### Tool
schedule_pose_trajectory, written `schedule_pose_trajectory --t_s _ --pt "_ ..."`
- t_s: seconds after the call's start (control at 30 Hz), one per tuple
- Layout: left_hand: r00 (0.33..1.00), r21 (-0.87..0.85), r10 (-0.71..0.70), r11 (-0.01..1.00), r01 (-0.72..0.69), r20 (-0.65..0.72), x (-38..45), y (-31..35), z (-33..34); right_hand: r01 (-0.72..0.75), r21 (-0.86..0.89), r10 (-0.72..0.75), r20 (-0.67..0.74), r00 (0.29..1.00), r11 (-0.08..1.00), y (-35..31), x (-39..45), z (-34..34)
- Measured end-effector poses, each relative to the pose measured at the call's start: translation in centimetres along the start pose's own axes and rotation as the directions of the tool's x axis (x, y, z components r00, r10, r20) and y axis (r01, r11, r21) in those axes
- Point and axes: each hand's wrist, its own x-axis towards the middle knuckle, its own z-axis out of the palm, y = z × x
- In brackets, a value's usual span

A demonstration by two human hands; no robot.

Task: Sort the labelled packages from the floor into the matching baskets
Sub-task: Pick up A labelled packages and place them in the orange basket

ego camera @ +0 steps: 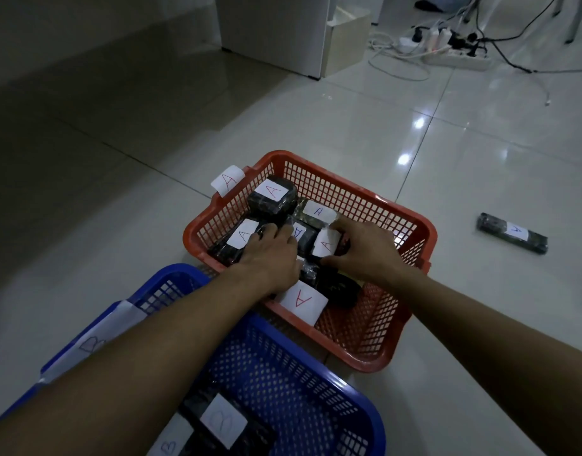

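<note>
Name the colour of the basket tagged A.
Red-orange basket, clearest in the head view.

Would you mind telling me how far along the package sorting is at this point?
Mostly done: several dark wrapped packages labelled A lie in the red plastic basket, and a B package is in the blue plastic basket. In hand: the left hand and right hand are arranging the A packages. Left: one long dark A-labelled package on the tiled floor.

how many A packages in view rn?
7: six in the red basket, at; one on the floor. Hands may hide more.
</note>
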Motion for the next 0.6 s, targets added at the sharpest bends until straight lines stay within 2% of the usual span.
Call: schedule_pose_trajectory --t_s 0.07,0.17,0.27,0.33,0.4,0.53,0.6 --pt "1.0 -0.027 0.008 1.0 -0.009 -0.021 0.1 -0.2 -0.1 0.0 0.02 0.001 -0.015 1.0 1.0 0.1 -0.4 0.3" --pt "0.999 -0.066 0.01 0.998 -0.014 -0.048 0.0 -0.3 0.0 -0.016 -0.054 0.016 0.004 1.0 0.998 -0.3 -1.1 0.3" --pt "0.998 -0.064 0.028 0.997 -0.032 -0.063 -0.1 -0.2 0.1 -0.144 0.01 0.144 -0.049 0.988 0.99 -1.1 -1.8 -0.2" --pt "0.996 -0.074 0.042 0.996 -0.048 -0.076 -0.4 -0.3 0.1 -0.25 0.088 0.249 0.023 0.968 0.964 -1.3 -1.8 -0.5" --pt "0.996 -0.105 0.047 0.993 -0.055 -0.078 -0.7 -0.4 -0.2 -0.302 0.139 0.292 0.091 0.952 0.943 -1.4 -1.8 -0.6" --pt "0.996 -0.16 0.067 0.984 -0.076 -0.057 -1.4 -1.2 -0.6 -0.28 0.187 0.274 0.056 0.96 0.942 -1.7 -2.1 -0.5" --pt "0.993 -0.155 0.067 0.985 -0.081 -0.099 -1.9 -1.5 -0.8 -0.24 0.182 0.238 0.037 0.971 0.953 -2.1 -2.5 -0.5"
